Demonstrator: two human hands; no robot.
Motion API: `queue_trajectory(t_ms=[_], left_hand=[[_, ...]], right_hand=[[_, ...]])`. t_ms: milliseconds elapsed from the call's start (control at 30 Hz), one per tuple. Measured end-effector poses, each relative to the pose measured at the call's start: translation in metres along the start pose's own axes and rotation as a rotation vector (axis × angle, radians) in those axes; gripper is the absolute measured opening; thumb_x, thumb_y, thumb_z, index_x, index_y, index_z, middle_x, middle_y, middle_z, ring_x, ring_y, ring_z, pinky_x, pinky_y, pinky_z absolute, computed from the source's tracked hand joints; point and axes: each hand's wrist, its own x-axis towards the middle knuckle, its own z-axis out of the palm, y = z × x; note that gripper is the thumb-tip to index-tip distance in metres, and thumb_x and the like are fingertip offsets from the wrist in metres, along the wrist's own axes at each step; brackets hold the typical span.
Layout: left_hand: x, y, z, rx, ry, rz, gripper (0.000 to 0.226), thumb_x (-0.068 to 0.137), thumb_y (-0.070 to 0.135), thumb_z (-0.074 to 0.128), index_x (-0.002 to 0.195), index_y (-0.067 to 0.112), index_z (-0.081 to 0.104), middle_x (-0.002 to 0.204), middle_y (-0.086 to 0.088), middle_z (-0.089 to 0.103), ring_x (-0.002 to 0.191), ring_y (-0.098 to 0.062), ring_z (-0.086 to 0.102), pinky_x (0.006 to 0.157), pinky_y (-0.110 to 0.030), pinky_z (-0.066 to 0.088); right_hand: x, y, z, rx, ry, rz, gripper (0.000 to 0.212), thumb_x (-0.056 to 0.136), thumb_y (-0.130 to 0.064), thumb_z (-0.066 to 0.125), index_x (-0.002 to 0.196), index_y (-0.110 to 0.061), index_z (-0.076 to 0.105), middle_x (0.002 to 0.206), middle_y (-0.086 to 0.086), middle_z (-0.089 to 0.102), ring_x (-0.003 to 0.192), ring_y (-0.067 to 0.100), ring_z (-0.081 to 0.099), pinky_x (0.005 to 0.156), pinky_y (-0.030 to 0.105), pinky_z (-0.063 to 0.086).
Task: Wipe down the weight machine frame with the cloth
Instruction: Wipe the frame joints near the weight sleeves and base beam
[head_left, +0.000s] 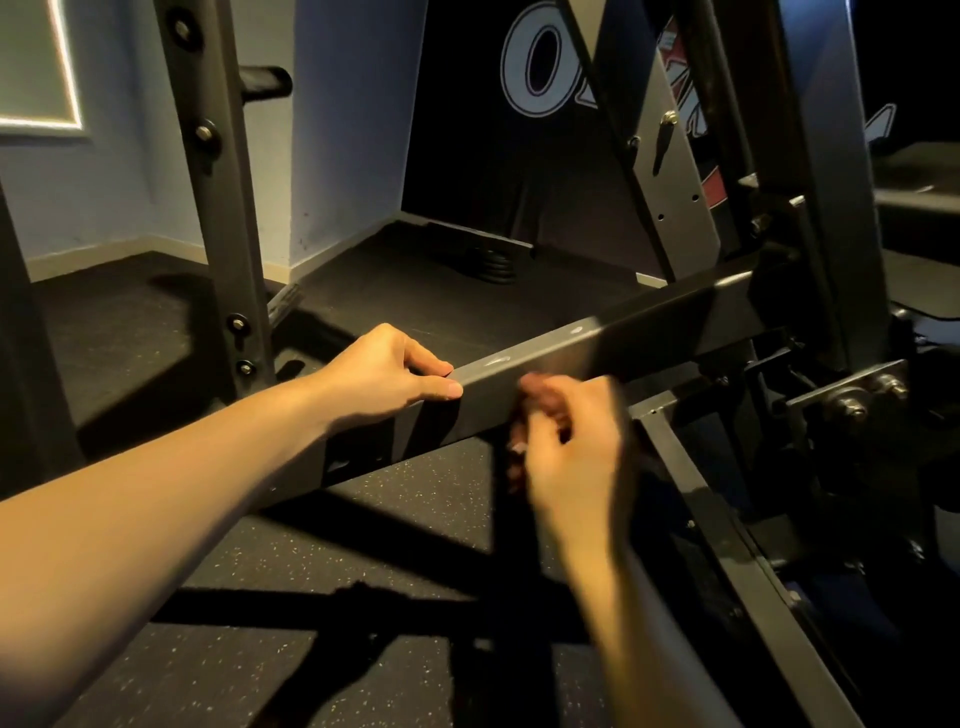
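Observation:
A dark grey square steel beam of the weight machine frame runs from lower left up to the right across the middle. My left hand grips its top edge, with the fingers curled over the far side and the thumb lying along the near edge. My right hand is motion-blurred just right of it, its fingers curled against the beam's front face. A dark strip that looks like the cloth hangs straight down from those fingers; blur and dim light hide how it is held.
A bolted upright post stands behind my left arm. More frame bars, brackets and bolts crowd the right side, with an angled rail running down beside my right forearm. Weight plates lie on the black rubber floor.

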Motion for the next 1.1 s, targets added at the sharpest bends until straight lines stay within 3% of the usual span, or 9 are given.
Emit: queue_trajectory(t_ms=[133, 400, 500, 600, 733, 833, 900, 1033, 1100], left_hand=[[0.001, -0.001, 0.000, -0.021, 0.003, 0.006, 0.034, 0.084, 0.035, 0.079, 0.116, 0.021, 0.077, 0.096, 0.023, 0.066, 0.088, 0.000, 0.062, 0.070, -0.015, 0.043], [-0.003, -0.001, 0.002, -0.043, 0.035, -0.030, 0.036, 0.087, 0.035, 0.078, 0.120, 0.022, 0.075, 0.106, 0.016, 0.067, 0.090, 0.002, 0.060, 0.072, -0.014, 0.041], [-0.007, 0.001, 0.005, -0.041, 0.052, -0.040, 0.037, 0.088, 0.036, 0.077, 0.122, 0.022, 0.075, 0.113, 0.013, 0.069, 0.091, -0.001, 0.060, 0.075, -0.018, 0.043], [-0.010, 0.003, 0.005, -0.050, 0.049, -0.058, 0.036, 0.087, 0.037, 0.077, 0.121, 0.023, 0.075, 0.120, 0.011, 0.071, 0.091, -0.002, 0.062, 0.079, -0.020, 0.046], [-0.012, 0.004, 0.005, -0.058, 0.080, -0.081, 0.038, 0.084, 0.040, 0.079, 0.118, 0.024, 0.077, 0.111, 0.014, 0.075, 0.094, -0.015, 0.070, 0.082, -0.023, 0.054], [-0.011, 0.004, 0.005, -0.043, 0.072, -0.096, 0.038, 0.083, 0.041, 0.079, 0.118, 0.025, 0.077, 0.093, 0.018, 0.075, 0.081, -0.027, 0.068, 0.070, -0.020, 0.052], [-0.010, 0.004, 0.004, -0.038, 0.066, -0.107, 0.035, 0.085, 0.039, 0.078, 0.117, 0.026, 0.077, 0.095, 0.018, 0.074, 0.092, -0.031, 0.070, 0.077, -0.026, 0.055], [-0.012, 0.004, 0.004, -0.027, 0.070, -0.095, 0.038, 0.084, 0.039, 0.079, 0.119, 0.024, 0.077, 0.105, 0.020, 0.071, 0.096, -0.022, 0.071, 0.090, -0.036, 0.057], [-0.011, 0.003, 0.004, -0.024, 0.070, -0.087, 0.037, 0.084, 0.041, 0.078, 0.118, 0.026, 0.076, 0.104, 0.020, 0.070, 0.091, -0.015, 0.070, 0.081, -0.032, 0.058]], right_hand=[[0.032, 0.001, -0.015, 0.037, 0.363, 0.222, 0.025, 0.093, -0.018, 0.067, 0.117, -0.017, 0.063, 0.126, -0.009, 0.051, 0.113, 0.007, 0.059, 0.093, 0.033, 0.058], [-0.061, 0.006, 0.056, -0.146, -0.210, -0.155, 0.021, 0.083, -0.009, 0.074, 0.102, -0.015, 0.071, 0.094, -0.002, 0.058, 0.083, 0.017, 0.056, 0.069, 0.040, 0.053], [-0.045, 0.021, 0.025, -0.041, -0.030, -0.005, 0.017, 0.091, -0.015, 0.070, 0.108, -0.015, 0.072, 0.100, -0.002, 0.062, 0.091, 0.011, 0.059, 0.079, 0.035, 0.055], [-0.009, 0.022, -0.015, -0.048, 0.229, -0.051, 0.021, 0.094, -0.018, 0.071, 0.112, -0.009, 0.069, 0.109, 0.004, 0.063, 0.099, 0.014, 0.062, 0.086, 0.015, 0.048], [0.018, 0.009, -0.025, 0.070, 0.376, -0.003, 0.028, 0.093, -0.014, 0.072, 0.118, -0.004, 0.063, 0.118, 0.002, 0.056, 0.107, 0.008, 0.059, 0.088, 0.011, 0.048], [0.022, 0.002, -0.012, 0.216, 0.363, 0.209, 0.032, 0.092, -0.017, 0.074, 0.121, -0.015, 0.060, 0.112, -0.022, 0.053, 0.102, -0.007, 0.057, 0.090, 0.014, 0.051], [0.016, -0.003, -0.002, 0.222, 0.346, 0.298, 0.031, 0.091, -0.018, 0.074, 0.119, -0.018, 0.062, 0.103, -0.028, 0.050, 0.098, -0.006, 0.055, 0.090, 0.008, 0.047], [0.010, -0.004, 0.003, 0.136, 0.320, 0.300, 0.031, 0.091, -0.019, 0.075, 0.120, -0.015, 0.065, 0.109, -0.017, 0.055, 0.103, -0.003, 0.054, 0.086, 0.006, 0.043], [0.011, -0.003, 0.000, 0.059, 0.310, 0.325, 0.030, 0.090, -0.025, 0.076, 0.117, -0.017, 0.066, 0.110, -0.014, 0.054, 0.103, 0.003, 0.054, 0.083, 0.009, 0.039]])
